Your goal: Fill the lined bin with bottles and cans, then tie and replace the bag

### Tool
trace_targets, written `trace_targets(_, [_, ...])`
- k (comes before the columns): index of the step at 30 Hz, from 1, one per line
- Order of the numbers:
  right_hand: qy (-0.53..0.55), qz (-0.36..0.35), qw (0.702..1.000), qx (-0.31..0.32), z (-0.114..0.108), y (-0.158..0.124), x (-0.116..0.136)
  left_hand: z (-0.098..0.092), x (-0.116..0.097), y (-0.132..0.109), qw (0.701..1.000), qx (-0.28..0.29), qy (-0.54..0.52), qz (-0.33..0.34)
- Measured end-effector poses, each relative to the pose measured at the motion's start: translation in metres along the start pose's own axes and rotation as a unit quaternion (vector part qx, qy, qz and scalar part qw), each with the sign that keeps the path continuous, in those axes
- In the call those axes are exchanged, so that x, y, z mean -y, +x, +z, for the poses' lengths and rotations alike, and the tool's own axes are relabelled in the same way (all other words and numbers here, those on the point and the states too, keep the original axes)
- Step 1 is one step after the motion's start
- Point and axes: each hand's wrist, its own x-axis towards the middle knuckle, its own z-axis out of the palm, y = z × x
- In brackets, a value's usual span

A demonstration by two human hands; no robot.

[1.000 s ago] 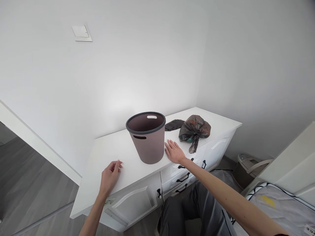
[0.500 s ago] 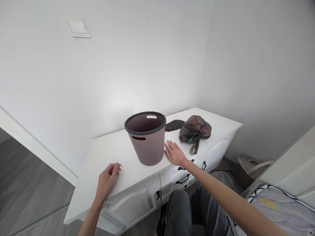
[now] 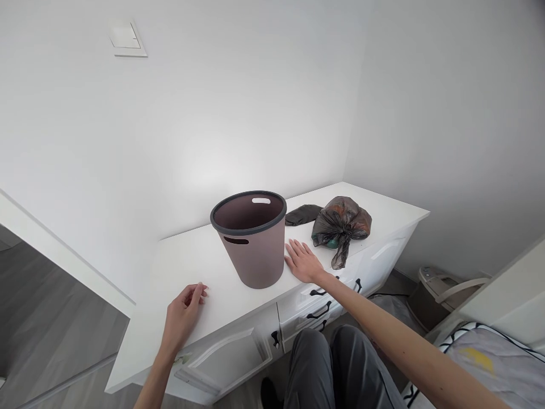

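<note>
Bin: mauve plastic bin [image 3: 259,255], dark rim, stood upright on the white cabinet top [image 3: 183,255], approx. ctr of frame; one handle slot in the front wall, another in the far wall. Inside bottom couldn't be seen.
L hand: L hand [image 3: 183,312], lower left of ctr, rested by the cabinet top's front edge, part-open w/ fingers loosely curled & thumb near the index; nothing seen in it. Bin was the nearest obj., a bit apart, up & to the right.
R hand: R hand [image 3: 303,262], just right of ctr, lay palm down, open & flat, fingers together, gripping nothing. Fingertips were right beside the bin's lower wall; couldn't tell if touching.
Bag: knotted dark translucent bag [image 3: 340,224], right of ctr, near R hand; orange & green showed thru the film, twisted tail pointed down to the front edge.
Black bundle: flat black bundle [image 3: 303,215], btwn bin & bag, toward the back; exact ID unclear.
Cabinet front: white drawers w/ black handles [image 3: 319,309] under R forearm; panelled door [image 3: 234,355] to the left, bottom ctr.
Surroundings: wall switch [image 3: 126,38] upper left; gray trousers [image 3: 310,363] bottom ctr; brown container w/ pale handle [image 3: 430,301] lower right; quilted pad w/ yellow mark [image 3: 498,363] in bottom right corner.
</note>
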Motion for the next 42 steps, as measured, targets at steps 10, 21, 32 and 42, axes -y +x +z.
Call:
trace_targets(10, [-0.002, 0.059, 0.998, -0.005, -0.007, 0.016, 0.004, 0.000, -0.006, -0.001, 1.000, 0.014, -0.005, -0.020])
trace_targets(21, [-0.010, 0.112, 0.993, -0.046, -0.008, 0.053, 0.002, -0.001, -0.003, 0.002, 0.999, 0.021, 0.003, -0.036])
trace_targets(32, [-0.020, 0.153, 0.987, -0.041, -0.018, 0.080, -0.002, 0.001, -0.006, 0.001, 0.999, 0.017, -0.015, -0.049])
trace_targets(42, [-0.049, 0.164, 0.985, -0.017, -0.007, 0.096, -0.016, 0.002, -0.001, -0.001, 0.999, 0.017, -0.014, -0.049])
